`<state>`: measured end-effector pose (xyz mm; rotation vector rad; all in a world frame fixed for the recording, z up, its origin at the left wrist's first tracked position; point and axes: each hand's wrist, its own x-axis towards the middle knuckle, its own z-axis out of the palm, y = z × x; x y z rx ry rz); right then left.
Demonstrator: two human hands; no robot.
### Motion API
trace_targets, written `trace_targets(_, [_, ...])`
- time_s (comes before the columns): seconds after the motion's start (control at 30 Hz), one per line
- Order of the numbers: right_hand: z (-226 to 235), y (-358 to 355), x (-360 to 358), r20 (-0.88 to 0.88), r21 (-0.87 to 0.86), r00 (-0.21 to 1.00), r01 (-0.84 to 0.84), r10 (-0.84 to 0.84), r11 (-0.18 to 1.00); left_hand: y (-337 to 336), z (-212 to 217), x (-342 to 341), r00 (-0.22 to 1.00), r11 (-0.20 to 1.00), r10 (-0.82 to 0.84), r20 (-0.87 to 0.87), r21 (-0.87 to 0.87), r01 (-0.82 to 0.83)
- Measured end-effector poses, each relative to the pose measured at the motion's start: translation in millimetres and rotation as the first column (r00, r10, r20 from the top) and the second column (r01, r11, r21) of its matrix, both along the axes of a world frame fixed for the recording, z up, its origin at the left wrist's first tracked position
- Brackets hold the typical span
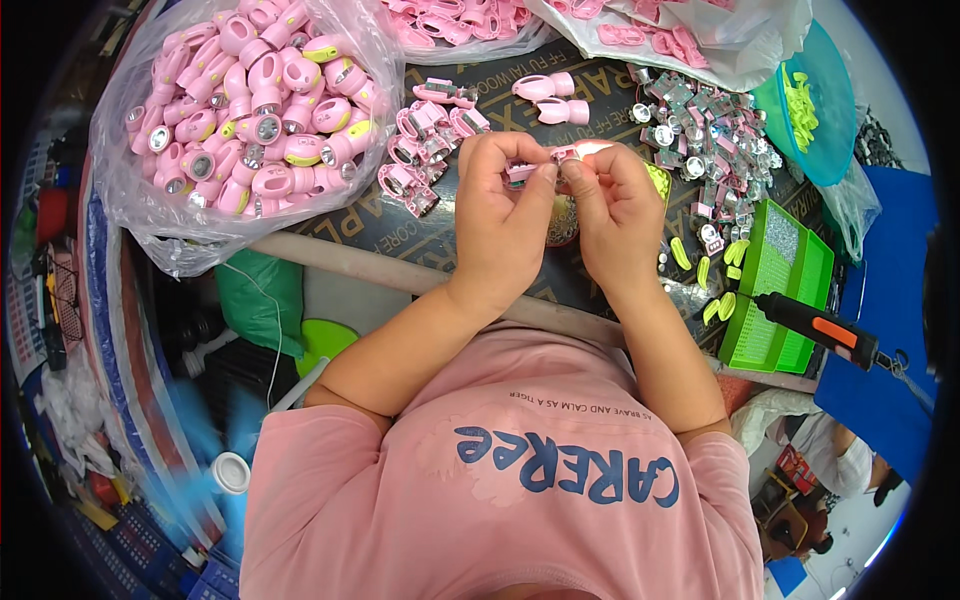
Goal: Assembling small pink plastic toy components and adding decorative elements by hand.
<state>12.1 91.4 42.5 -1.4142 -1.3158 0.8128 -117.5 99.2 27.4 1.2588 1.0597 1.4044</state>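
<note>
My left hand (500, 215) and my right hand (622, 215) meet over the dark table, thumbs and fingers pinched together. Between the fingertips is a small pink flashlight part (564, 154); the fingers cover much of it. Another bit of pink (519, 173) shows inside the curl of my left fingers. Left of my hands lies a pile of pink half-shells with metal parts in them (425, 140). Just beyond them are two pink flashlight bodies (555, 98). To the right, loose yellow-green clips (703, 272) lie near a small white-and-pink piece (711, 237).
A clear bag of pink flashlights (250, 120) stands at the far left. Small circuit assemblies (700, 140) spread at the right, by a teal bowl (835, 120) and a green tray (750, 330). A black-and-orange electric screwdriver (820, 328) lies over the tray's edge.
</note>
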Motion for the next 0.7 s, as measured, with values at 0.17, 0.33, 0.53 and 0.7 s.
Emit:
trace_targets(0.17, [-9,10,-4,-0.024,0.179,0.999,-0.035,0.040,0.983,4,6,0,0.995,0.997,0.013,0.101,-0.079,-0.005])
trace_targets(0.33, [0,12,-2,-0.022,0.170,0.993,-0.107,0.113,0.980,6,11,-6,0.937,0.977,0.016,0.348,-0.204,0.059])
trace_targets(0.53, [1,8,-8,0.196,0.114,0.979,-0.081,0.058,0.990,10,-2,-6,0.983,0.986,0.044,0.181,-0.163,-0.014])
trace_targets(0.7, [11,15,26,-0.078,-0.186,0.973,-0.230,0.219,0.955,21,0,-21,0.968,0.955,0.015,0.249,-0.292,0.060])
